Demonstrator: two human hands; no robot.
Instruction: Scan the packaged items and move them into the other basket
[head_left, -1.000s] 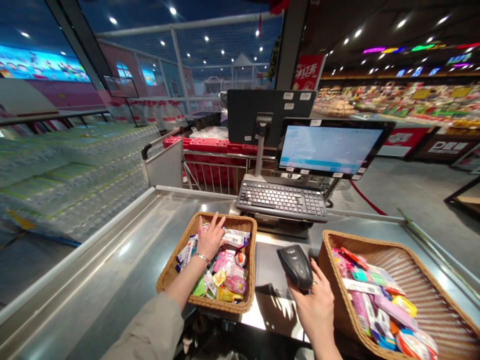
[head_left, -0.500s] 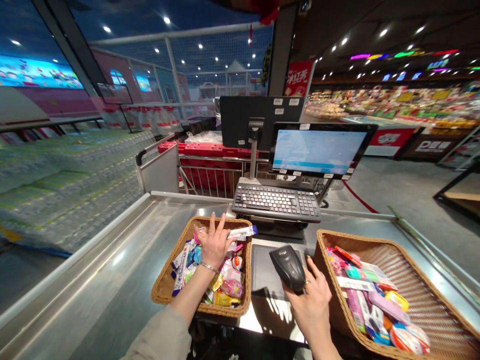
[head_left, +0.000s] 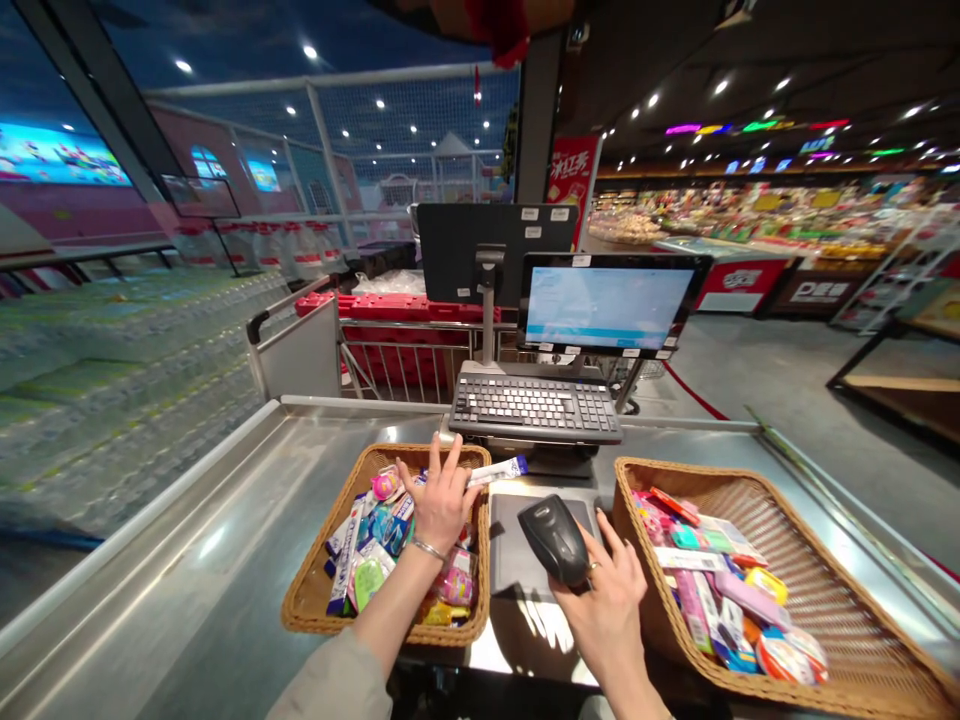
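My left hand (head_left: 439, 505) hovers with spread fingers over a wicker basket (head_left: 300, 600) full of colourful candy and toy packets (head_left: 371, 570). Its thumb tip meets a white stick-shaped packet (head_left: 496, 471) lying across the basket's far right rim. My right hand (head_left: 604, 605) grips a black handheld barcode scanner (head_left: 553, 540) above a dark scanning pad (head_left: 517, 550). To its right stands a second wicker basket (head_left: 817, 560), holding similar packets (head_left: 712, 600), with a pink one near my fingers.
A steel checkout counter (head_left: 187, 530) runs under both baskets. Behind them are a keyboard (head_left: 535, 408) and a lit monitor (head_left: 606, 303). Beyond stand a metal cart with red baskets (head_left: 397, 345), stacked bottled-water packs (head_left: 112, 400) and store shelves.
The white stick packet has slid right, out over the basket rim, and my left fingers spread wider. The whole scene has shifted left in view. The scanner stays in my right hand.
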